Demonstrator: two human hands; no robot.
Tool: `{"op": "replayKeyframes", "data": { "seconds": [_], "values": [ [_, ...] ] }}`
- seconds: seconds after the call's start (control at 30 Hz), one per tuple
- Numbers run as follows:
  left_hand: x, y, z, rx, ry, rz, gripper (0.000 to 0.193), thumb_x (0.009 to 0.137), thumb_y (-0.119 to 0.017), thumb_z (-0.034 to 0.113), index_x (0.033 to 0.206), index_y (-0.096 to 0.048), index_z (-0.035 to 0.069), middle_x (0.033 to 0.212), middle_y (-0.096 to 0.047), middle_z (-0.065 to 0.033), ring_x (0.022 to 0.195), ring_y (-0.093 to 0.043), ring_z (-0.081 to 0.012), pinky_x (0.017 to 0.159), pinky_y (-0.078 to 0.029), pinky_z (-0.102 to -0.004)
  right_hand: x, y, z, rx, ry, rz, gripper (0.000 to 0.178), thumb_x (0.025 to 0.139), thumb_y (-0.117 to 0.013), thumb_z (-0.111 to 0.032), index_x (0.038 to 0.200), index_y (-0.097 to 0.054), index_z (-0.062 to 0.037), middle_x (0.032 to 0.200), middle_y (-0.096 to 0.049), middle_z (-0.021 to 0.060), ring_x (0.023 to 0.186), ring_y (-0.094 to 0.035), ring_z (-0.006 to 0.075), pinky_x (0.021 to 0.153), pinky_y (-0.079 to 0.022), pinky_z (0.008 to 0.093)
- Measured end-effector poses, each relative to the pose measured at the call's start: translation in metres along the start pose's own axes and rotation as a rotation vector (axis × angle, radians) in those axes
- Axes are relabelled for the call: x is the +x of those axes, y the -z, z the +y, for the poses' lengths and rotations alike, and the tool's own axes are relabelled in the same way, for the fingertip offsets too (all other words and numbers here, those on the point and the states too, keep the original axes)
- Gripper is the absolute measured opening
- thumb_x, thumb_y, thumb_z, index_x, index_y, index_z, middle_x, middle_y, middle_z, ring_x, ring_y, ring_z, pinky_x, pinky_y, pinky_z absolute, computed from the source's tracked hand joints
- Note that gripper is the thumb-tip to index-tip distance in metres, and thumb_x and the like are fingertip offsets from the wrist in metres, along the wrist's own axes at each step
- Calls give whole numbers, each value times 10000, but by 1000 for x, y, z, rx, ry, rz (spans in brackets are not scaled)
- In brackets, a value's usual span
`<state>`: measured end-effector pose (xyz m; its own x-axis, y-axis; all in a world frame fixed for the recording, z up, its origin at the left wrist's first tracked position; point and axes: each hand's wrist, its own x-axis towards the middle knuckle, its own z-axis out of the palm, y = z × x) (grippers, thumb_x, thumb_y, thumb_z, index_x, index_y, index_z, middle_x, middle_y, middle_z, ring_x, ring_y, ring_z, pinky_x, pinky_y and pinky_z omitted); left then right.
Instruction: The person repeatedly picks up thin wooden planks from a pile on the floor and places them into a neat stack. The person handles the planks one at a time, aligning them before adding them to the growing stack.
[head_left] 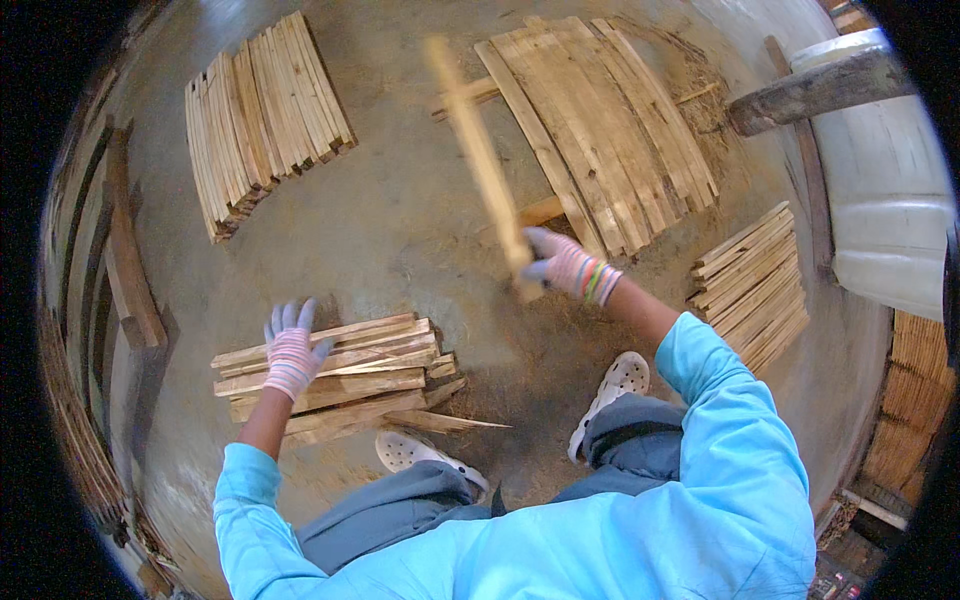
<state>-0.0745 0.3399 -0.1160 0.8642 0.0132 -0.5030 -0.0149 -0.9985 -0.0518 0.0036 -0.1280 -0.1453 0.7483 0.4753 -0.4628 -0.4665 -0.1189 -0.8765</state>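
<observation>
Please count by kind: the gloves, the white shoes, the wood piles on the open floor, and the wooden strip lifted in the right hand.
Gloves: 2
White shoes: 2
Wood piles: 4
Lifted wooden strip: 1
Total: 9

Sleeves (708, 360) are turquoise, trousers (395, 508) slate-blue, clogs (407, 451) white, gloves (291, 362) grey-fingered and pink-striped, the wooden slat (478, 150) tan.

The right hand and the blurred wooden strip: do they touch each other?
Touching. The head view shows the right hand holding the wooden strip near its lower end, the gloved fingers against the wood.
</observation>
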Motion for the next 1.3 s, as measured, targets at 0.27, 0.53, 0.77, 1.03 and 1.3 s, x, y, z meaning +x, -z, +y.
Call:
{"op": "replayKeyframes", "data": {
  "seconds": [0.27,0.53,0.77,1.03,1.3],
  "values": [
    [-2,44,79,127,-531,126,641,652,-828,261,1251,-599,256,974,-650,-47,992,-626,-286,1087,-373,-537,-7,-122,-34,-466,110,-363,559,919,-652,-216,1425,-505,-30,1339,-615,205,1247,-580,267,1072,-436,379],
    [30,24,-1,-210,-25,51,667,910,-647,497,1425,-448,122,1228,-618,-250,1130,-600,-420,962,-484,-493,-25,24,-37,-1591,-303,413,722,804,-771,-423,1354,-499,-43,1238,-618,273,1159,-610,385,950,-498,477],
    [44,9,-11,-100,-68,-12,604,922,-654,404,1428,-443,152,1181,-618,-244,1096,-615,-413,934,-498,-502,-25,35,17,-1707,-489,488,935,775,-797,-349,1531,-314,-87,1542,-402,222,1431,-395,359,1158,-349,426],
    [56,6,7,30,-230,11,551,869,-702,339,1390,-534,271,1176,-624,-141,1138,-597,-342,967,-450,-506,3,57,42,175,-161,247,547,862,-518,-16,1407,-470,-34,1086,-643,136,934,-656,279,840,-563,421],
    [57,0,18,-46,-208,79,729,802,-777,384,1453,-456,306,1413,-505,-127,1350,-443,-359,1108,-359,-547,7,32,17,495,-270,306,368,1023,-534,-257,1327,-488,-56,1023,-624,144,895,-649,313,788,-578,484]
  ]
}}
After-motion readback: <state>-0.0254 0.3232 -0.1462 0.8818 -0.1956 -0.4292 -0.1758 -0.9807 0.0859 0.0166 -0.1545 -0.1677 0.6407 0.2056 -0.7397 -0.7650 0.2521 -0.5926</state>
